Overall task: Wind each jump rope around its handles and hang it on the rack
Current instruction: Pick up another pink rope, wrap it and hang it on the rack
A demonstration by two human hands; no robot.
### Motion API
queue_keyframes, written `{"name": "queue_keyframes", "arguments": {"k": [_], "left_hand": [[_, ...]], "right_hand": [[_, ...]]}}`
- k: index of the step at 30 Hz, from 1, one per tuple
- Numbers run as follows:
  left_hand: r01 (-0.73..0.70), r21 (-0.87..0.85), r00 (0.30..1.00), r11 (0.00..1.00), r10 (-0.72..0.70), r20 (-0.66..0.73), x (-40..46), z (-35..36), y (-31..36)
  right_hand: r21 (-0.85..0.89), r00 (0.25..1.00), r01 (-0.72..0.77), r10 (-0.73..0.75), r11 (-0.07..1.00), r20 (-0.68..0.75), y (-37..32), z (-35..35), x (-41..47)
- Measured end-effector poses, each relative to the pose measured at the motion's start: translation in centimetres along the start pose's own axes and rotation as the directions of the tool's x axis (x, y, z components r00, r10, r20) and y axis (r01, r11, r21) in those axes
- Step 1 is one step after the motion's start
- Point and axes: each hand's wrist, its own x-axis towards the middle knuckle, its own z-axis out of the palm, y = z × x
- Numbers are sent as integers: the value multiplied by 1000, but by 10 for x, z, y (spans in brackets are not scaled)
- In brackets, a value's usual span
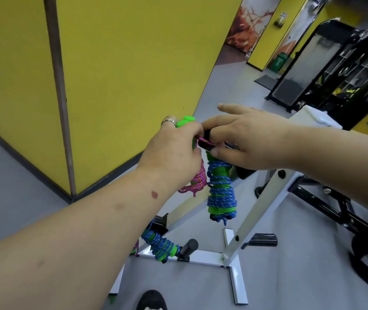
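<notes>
- The pink jump rope point(197, 180) is sitting up at the top of the rack, its cord wound round green handles whose ends are poking out above the left hand point(174, 151), with a few loose pink loops dangling below the fist
- The left hand is gripping that bundle, fingers curled tight round it, a ring point(169, 121) showing on one finger
- The right hand point(243, 139) is reaching in from the right, thumb and a bent finger pinching a pink strand of the same rope right at a black peg point(207, 142), while the forefinger is sticking out straight above
- Just beside it, touching the right hand's underside, a blue jump rope point(221, 193) is hanging straight down from the same peg area, coiled thickly round its green handles
- Lower down, a second blue jump rope point(160, 246) is hanging tilted on a lower peg, with a scrap of another pink bundle peeking out behind the left forearm
- The white rack point(249, 211) is standing on a grey floor point(290, 253), its cross-shaped base spreading out beneath
- A black shoe point(151, 300) is showing at the bottom edge
- A yellow wall point(122, 63) is running along the left, and black gym machines point(335, 63) are standing well off to the right
</notes>
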Motion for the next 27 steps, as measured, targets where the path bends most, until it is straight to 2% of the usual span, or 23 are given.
{"name": "queue_keyframes", "arguments": {"k": [2, 5, 8, 10, 12, 17, 23, 27], "left_hand": [[30, -40, 999, 999, -30, -11, 2, 3, -1], [71, -86, 997, 994, -72, -4, 3, 5, -2], [65, -104, 998, 993, -64, 10, 3, 3, -1], [58, -97, 998, 994, -57, 17, 5, 2, 0], [66, -83, 997, 994, -63, 43, 7, 1, -1], [51, -86, 997, 995, -45, 70, 6, 0, -8], [-10, -37, 999, 999, 12, 42, 1, 4, -6], [34, -81, 995, 996, -26, 93, 1, 4, -1]], "right_hand": [[247, 998, -41, 50, 968, -33, -1, 3, 4], [473, 959, -186, 264, 861, -102, -8, 6, 11], [719, 880, -221, 452, 660, -144, -13, 13, 14], [811, 839, -205, 526, 548, -143, -12, 16, 15], [847, 815, -187, 560, 497, -149, -13, 17, 15], [807, 859, -213, 500, 550, -114, -13, 17, 5], [813, 873, -134, 456, 567, -174, -10, 27, -5], [856, 862, -114, 478, 504, -166, -14, 30, -7]]}}
